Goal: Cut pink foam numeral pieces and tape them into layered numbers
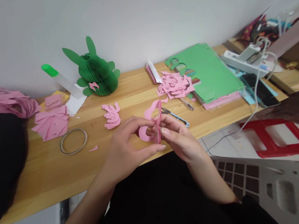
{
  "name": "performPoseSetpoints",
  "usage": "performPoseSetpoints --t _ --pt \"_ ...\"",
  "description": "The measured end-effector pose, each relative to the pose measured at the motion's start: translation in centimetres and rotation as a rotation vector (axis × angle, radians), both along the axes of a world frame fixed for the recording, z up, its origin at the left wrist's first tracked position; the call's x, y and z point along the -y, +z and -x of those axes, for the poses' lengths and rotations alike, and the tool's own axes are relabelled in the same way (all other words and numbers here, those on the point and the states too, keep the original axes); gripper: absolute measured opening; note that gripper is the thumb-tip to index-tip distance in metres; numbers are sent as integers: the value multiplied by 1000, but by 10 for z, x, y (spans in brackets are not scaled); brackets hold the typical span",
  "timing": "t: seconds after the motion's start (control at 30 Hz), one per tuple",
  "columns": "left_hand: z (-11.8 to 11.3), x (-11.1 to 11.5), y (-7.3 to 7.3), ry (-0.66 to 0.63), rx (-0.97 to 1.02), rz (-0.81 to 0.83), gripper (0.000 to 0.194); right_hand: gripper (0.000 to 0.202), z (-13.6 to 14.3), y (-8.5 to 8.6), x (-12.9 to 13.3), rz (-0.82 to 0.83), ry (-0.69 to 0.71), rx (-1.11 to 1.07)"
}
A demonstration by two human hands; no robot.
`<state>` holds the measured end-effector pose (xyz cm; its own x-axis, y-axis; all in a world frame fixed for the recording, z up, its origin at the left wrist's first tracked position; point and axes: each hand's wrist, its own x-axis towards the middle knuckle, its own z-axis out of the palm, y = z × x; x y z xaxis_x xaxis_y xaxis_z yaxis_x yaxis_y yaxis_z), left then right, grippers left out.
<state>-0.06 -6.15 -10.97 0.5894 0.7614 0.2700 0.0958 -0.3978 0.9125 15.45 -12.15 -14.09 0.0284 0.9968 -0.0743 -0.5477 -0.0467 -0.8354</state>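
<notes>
Near the table's front edge, my left hand (128,145) and my right hand (180,137) both hold pink cut paper (158,122) between thumbs and fingers. The paper is a thin stack seen nearly edge-on, with curved pieces opening toward my left hand. Beyond my left hand lie small curved pink cut-outs (111,115). A blue craft knife (176,116) rests just behind my right hand. Farther back stands a green honeycomb paper figure (97,75) with a small pink piece on it. A heap of pink scraps (175,84) lies behind the knife.
On the left are a tape roll (73,141), pink paper stacks (51,123), a green-capped glue stick (60,78) and a black object (1,164). To the right are green sheets (207,69), a phone (260,90), a power strip (243,61) and cables.
</notes>
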Motion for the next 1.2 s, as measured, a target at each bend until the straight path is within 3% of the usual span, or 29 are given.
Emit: performPoseSetpoints --t 0.13,0.37,0.63,0.87,0.97,1.07,1.2 --pt "0 0 0 -7 -4 -34 32 31 0 1 0 15 -3 8" --pt "4 -2 -6 -32 38 112 31 32 -1 -1 -1 40 -12 31" --pt "6 -3 -6 -50 62 168 30 29 0 -1 -2 50 -16 -34" --pt "8 -3 -10 -2 -15 86 33 33 1 -1 -3 62 -9 23" --pt "7 -5 -15 104 -126 -83 33 33 -1 -8 -6 134 -132 204" --pt "4 -10 -26 195 -274 -246 31 30 -6 -22 -9 182 -341 540" --pt "0 -16 -46 175 -447 -261 18 19 -13 -38 -12 97 -409 933"
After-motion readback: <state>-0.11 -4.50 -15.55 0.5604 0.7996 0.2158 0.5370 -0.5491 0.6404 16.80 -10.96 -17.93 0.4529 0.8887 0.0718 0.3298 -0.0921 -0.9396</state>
